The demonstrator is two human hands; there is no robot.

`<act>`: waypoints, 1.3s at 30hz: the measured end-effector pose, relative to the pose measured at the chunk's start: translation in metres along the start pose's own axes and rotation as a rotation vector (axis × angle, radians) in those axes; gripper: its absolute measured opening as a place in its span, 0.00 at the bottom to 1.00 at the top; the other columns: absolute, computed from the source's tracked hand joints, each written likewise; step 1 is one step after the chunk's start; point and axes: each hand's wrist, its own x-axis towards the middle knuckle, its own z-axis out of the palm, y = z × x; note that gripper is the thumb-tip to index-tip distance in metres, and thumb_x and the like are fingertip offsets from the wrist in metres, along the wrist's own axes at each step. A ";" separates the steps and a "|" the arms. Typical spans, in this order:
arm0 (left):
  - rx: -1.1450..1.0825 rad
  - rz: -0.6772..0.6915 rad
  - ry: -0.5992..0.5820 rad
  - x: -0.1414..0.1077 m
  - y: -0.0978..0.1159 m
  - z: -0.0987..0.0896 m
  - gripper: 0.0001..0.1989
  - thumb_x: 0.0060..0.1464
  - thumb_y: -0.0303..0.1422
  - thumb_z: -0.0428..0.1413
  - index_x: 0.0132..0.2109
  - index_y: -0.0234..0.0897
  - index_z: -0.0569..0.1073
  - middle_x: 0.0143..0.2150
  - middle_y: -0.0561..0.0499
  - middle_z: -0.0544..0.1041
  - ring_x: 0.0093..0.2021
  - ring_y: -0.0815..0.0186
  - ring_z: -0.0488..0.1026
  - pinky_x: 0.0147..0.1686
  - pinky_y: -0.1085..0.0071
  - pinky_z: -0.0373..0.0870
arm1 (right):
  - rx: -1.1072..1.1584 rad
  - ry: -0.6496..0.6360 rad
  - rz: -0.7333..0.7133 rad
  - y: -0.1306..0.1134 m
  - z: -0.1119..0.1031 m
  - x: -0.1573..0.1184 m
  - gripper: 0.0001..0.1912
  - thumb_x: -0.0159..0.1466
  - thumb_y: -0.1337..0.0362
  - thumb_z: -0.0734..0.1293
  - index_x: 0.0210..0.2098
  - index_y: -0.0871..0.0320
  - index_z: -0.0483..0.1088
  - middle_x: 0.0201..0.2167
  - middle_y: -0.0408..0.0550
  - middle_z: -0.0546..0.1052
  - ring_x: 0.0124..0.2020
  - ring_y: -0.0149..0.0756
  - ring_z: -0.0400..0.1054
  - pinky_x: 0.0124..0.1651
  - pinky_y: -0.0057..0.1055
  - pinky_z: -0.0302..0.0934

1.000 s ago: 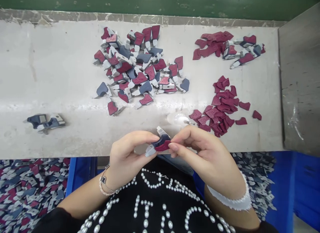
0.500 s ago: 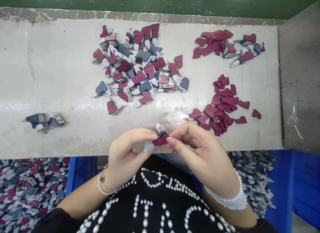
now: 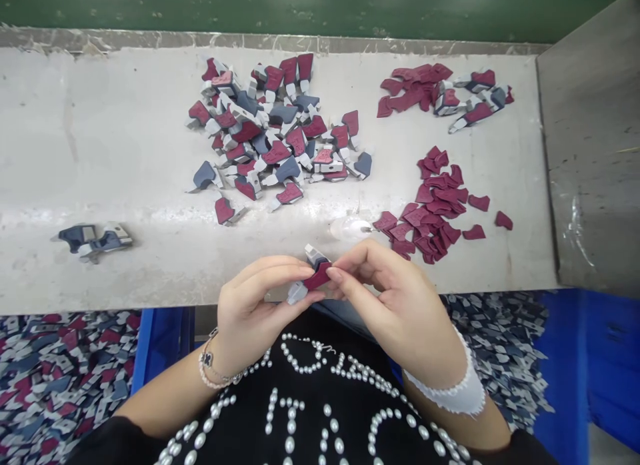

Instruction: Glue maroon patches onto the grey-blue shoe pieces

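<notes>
Between my two hands, near the front edge of the table, is a small grey and dark-blue plastic part [image 3: 297, 292]. A maroon flat piece [image 3: 317, 276] lies against its face. My left hand [image 3: 263, 295] pinches the part from the left, thumb below and fingers above. With thumb and forefinger, my right hand [image 3: 383, 278] grips the right end of the maroon piece. Just behind the hands lies a white bottle with a thin metal tip [image 3: 347, 229]. Right of it spreads a pile of loose maroon pieces [image 3: 440, 202].
A heap of grey and blue parts, many with maroon faces [image 3: 275, 152], covers the table's middle. More maroon pieces [image 3: 417, 85] and a few parts [image 3: 477, 112] lie back right. Two parts [image 3: 95, 240] sit left. Blue bins [image 3: 563, 358] full of parts flank me; a metal wall [image 3: 590, 152] stands right.
The view has shifted slightly. Both hands keep hold of the same part and maroon piece, with the right fingers still at its right end.
</notes>
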 end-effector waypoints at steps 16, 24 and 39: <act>-0.011 0.068 -0.012 0.001 0.003 -0.012 0.17 0.46 0.21 0.69 0.44 0.39 0.79 0.40 0.53 0.82 0.39 0.69 0.80 0.41 0.72 0.82 | -0.010 -0.124 0.055 -0.007 -0.001 -0.003 0.07 0.70 0.57 0.66 0.40 0.54 0.66 0.31 0.38 0.75 0.33 0.30 0.71 0.35 0.28 0.65; -0.076 0.162 -0.112 0.005 0.002 -0.020 0.16 0.48 0.20 0.68 0.45 0.36 0.79 0.40 0.52 0.83 0.39 0.69 0.81 0.40 0.74 0.83 | -0.129 -0.276 -0.019 -0.015 0.002 0.003 0.10 0.73 0.58 0.59 0.36 0.55 0.63 0.26 0.36 0.66 0.27 0.28 0.61 0.30 0.29 0.56; -0.066 0.187 -0.066 0.003 -0.004 -0.024 0.19 0.47 0.23 0.70 0.47 0.41 0.80 0.40 0.53 0.83 0.35 0.68 0.82 0.35 0.73 0.85 | -0.068 -0.371 -0.111 -0.017 -0.006 0.007 0.08 0.74 0.62 0.59 0.45 0.57 0.67 0.29 0.40 0.72 0.29 0.30 0.65 0.33 0.29 0.59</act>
